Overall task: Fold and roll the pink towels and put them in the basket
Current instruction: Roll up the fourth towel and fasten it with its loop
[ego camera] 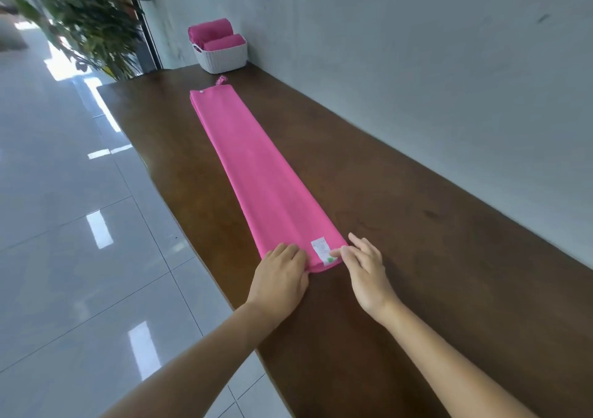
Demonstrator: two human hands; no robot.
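Observation:
A pink towel (253, 167) lies folded into a long narrow strip along the dark wooden table (401, 225). A white label (322, 248) shows at its near end. My left hand (282, 276) grips the near left corner of the strip, fingers curled over the edge. My right hand (362, 266) pinches the near right corner beside the label. At the table's far end stands a white woven basket (224, 56) holding two rolled pink towels (213, 34).
A grey wall (417, 64) runs along the table's right side. A leafy plant (90, 19) stands beyond the table's far left corner. Glossy tiled floor (80, 257) lies to the left of the table edge.

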